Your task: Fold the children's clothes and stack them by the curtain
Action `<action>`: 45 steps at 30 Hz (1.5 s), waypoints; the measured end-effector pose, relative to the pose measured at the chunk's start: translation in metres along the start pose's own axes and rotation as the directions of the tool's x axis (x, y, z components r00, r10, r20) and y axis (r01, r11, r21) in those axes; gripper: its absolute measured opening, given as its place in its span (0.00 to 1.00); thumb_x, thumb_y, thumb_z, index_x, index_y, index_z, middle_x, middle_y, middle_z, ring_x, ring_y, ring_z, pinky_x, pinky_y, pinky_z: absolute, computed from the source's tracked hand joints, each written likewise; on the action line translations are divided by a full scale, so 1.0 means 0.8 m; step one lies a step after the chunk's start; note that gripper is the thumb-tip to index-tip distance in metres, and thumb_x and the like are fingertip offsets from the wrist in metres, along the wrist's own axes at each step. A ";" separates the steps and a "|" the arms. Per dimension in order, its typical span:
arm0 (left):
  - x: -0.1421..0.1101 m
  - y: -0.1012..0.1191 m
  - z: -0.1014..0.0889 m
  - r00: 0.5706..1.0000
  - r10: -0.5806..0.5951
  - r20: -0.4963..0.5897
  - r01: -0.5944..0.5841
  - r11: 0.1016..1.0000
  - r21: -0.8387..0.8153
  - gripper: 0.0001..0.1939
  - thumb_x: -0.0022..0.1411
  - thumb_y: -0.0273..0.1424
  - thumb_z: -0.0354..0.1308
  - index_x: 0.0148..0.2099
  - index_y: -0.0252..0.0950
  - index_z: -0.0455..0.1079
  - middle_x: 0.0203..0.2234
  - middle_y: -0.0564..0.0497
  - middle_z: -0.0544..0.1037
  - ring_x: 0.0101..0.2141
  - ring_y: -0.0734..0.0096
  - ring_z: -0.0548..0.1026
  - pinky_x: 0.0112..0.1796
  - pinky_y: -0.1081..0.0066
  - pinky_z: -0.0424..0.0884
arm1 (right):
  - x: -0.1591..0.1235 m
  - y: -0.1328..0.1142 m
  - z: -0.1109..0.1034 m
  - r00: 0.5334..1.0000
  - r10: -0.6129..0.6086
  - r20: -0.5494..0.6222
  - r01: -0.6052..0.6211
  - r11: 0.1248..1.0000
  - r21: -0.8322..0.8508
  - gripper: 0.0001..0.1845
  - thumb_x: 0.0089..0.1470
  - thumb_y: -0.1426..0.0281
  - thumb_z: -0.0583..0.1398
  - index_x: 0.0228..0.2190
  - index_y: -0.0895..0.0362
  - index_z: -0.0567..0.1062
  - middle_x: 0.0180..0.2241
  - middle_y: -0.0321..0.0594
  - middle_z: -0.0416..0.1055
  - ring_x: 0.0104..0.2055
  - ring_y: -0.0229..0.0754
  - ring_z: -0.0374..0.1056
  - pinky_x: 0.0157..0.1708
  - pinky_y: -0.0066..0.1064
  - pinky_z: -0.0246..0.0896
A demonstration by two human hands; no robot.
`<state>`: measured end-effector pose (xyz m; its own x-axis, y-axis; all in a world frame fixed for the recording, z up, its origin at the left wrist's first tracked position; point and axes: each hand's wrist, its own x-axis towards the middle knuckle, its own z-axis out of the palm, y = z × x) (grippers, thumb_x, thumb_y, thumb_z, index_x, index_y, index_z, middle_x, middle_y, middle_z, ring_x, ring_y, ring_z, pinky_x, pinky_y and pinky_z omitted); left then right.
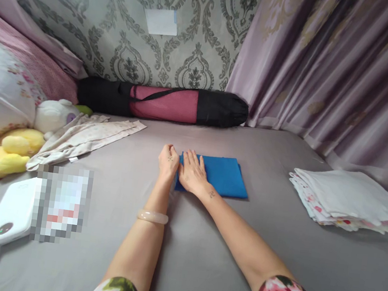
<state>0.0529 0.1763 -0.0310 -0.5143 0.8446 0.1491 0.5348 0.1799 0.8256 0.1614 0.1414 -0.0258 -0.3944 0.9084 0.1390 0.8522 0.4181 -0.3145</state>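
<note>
A folded blue cloth (224,175) lies flat on the grey bed sheet (200,261) in the middle of the view. My right hand (192,171) rests flat on the cloth's left part, fingers stretched out. My left hand (168,161) sits just off the cloth's left edge, fingers curled into a loose fist touching that edge. I cannot make out whether it pinches the cloth. A pale bangle (152,216) is on my left wrist.
A stack of folded white cloths (344,198) lies at the right. A beige garment (84,138), soft toys (18,146) and pillows are at the left. A white power bank (9,219) with cables is near left. A rolled mat in a black bag (164,102) lies along the wall.
</note>
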 end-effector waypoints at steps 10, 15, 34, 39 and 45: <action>-0.007 0.003 0.007 0.997 0.044 0.060 -0.045 0.999 0.019 0.19 0.67 0.29 0.44 0.53 0.30 0.70 0.47 0.38 0.77 0.50 0.61 0.74 0.51 0.66 0.67 | 0.004 0.011 0.014 0.993 0.029 0.112 -0.034 0.998 0.045 0.34 0.64 0.62 0.42 0.65 0.68 0.51 0.69 0.49 0.42 0.71 0.48 0.33 0.67 0.46 0.28; -0.012 0.010 0.009 0.991 0.080 0.108 -0.085 0.996 0.037 0.19 0.67 0.29 0.45 0.53 0.29 0.70 0.47 0.38 0.77 0.49 0.61 0.74 0.50 0.66 0.67 | 0.002 0.014 0.003 0.991 0.023 0.129 -0.034 0.996 0.086 0.33 0.65 0.62 0.39 0.66 0.68 0.51 0.69 0.49 0.42 0.71 0.48 0.34 0.67 0.46 0.29; -0.045 0.021 0.043 0.866 0.356 0.350 -0.461 0.839 0.289 0.18 0.64 0.23 0.43 0.52 0.32 0.69 0.46 0.38 0.77 0.50 0.59 0.74 0.52 0.63 0.65 | -0.023 0.061 -0.008 0.985 0.115 0.127 -0.112 0.993 -0.028 0.34 0.62 0.66 0.43 0.66 0.68 0.49 0.69 0.48 0.41 0.71 0.47 0.32 0.67 0.46 0.24; -0.049 0.021 0.044 0.860 0.370 0.352 -0.482 0.814 0.323 0.19 0.63 0.21 0.43 0.52 0.31 0.68 0.47 0.38 0.77 0.52 0.59 0.72 0.58 0.58 0.58 | -0.023 0.068 -0.016 0.986 0.095 0.136 -0.102 0.993 0.051 0.33 0.63 0.67 0.42 0.66 0.68 0.50 0.69 0.48 0.41 0.71 0.46 0.34 0.67 0.45 0.28; -0.055 0.023 0.045 0.851 0.401 0.340 -0.516 0.763 0.390 0.21 0.64 0.21 0.40 0.55 0.27 0.67 0.49 0.35 0.75 0.55 0.58 0.69 0.60 0.56 0.54 | -0.027 0.089 -0.023 0.993 0.109 -0.044 -0.110 0.994 -0.018 0.31 0.65 0.66 0.42 0.65 0.67 0.53 0.68 0.49 0.43 0.70 0.47 0.35 0.67 0.48 0.26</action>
<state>0.1098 0.1605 -0.0423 0.0048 0.9620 0.2731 0.9347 -0.1014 0.3407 0.2368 0.1514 -0.0335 -0.2837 0.9479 0.1448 0.8965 0.3158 -0.3108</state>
